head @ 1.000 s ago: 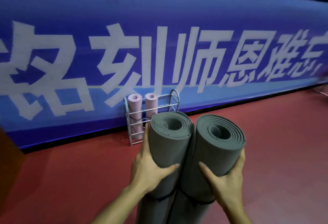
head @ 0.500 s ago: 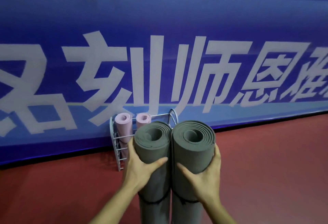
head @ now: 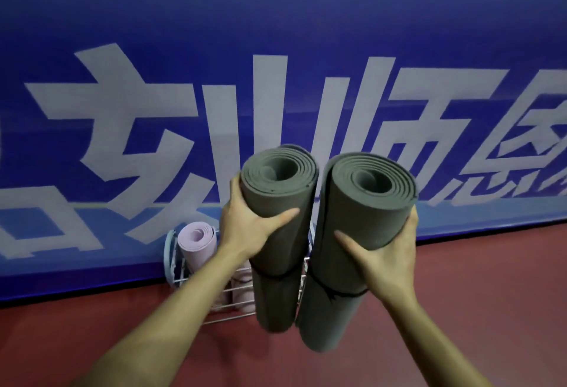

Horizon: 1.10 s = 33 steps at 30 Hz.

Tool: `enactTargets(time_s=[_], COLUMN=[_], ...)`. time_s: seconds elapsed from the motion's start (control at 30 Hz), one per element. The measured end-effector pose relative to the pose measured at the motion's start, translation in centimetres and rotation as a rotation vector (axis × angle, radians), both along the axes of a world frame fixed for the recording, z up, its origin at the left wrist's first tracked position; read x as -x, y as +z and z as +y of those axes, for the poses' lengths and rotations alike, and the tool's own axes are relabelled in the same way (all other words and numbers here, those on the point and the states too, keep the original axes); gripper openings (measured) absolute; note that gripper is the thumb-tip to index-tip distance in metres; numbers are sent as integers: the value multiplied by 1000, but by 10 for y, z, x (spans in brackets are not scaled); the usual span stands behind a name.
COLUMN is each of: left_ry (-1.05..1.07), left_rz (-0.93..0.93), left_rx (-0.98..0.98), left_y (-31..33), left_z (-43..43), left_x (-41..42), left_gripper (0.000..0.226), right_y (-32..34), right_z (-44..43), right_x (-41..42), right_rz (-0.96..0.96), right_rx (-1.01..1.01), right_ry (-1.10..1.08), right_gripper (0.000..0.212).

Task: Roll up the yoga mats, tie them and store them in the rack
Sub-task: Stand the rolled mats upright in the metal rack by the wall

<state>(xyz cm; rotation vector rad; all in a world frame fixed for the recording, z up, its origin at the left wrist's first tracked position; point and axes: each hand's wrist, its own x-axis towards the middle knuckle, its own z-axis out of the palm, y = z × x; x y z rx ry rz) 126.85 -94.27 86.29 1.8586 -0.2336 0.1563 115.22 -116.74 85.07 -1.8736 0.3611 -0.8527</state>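
I hold two rolled grey yoga mats upright, side by side, each tied with a thin black band around its middle. My left hand [head: 250, 228] grips the left grey mat [head: 277, 202] near its top. My right hand [head: 386, 256] grips the right grey mat [head: 365, 221] from below and outside. Behind and below them stands the wire rack [head: 173, 260] against the wall, with a pink rolled mat [head: 198, 242] upright in it. A second pink mat [head: 242, 293] shows only partly behind my left forearm. The grey mats hang above the rack's right part.
A blue banner [head: 276, 64] with large white characters covers the wall right behind the rack. The floor [head: 475, 294] is red sports flooring, open to the right and left of the rack.
I have come closer to the rack, which now sits lower in view. Both grey mats have risen and parted slightly, now hanging over the rack's right side.
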Motion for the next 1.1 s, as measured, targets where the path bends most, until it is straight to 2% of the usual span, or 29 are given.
enactTargets(time_s=[0.17,0.3,0.5,0.7,0.87,1.0,1.1], left_ry=[85,287,476,475,429,417,414], left_rz=[-62,-13,100,68,-7,-5,54], left_rx=[50,96,93,56,64,24,-11], left_y=[10,-7,-44,-55,-59,-73,-90], left_z=[-26,-47,-82,-80,-72,-65,-59], left_x=[-77,-125,-189,-252,-268,-262,-259], left_gripper=[111,111,104,93,81,95,108], right_y=[18,18,8,-7,8,19,2], right_z=[-41,-63,-86,-78,-73,-70,-62], right_x=[-99,-165,-245,-301,-335,-353,-362], right_rz=[-14,-5,11,81,22,-22,-6], right_rx=[21,3,-41,0,19,21,34], right_ry=[76,155,283,373,363,351,361], right_gripper=[127,125,124,125,125,125,125])
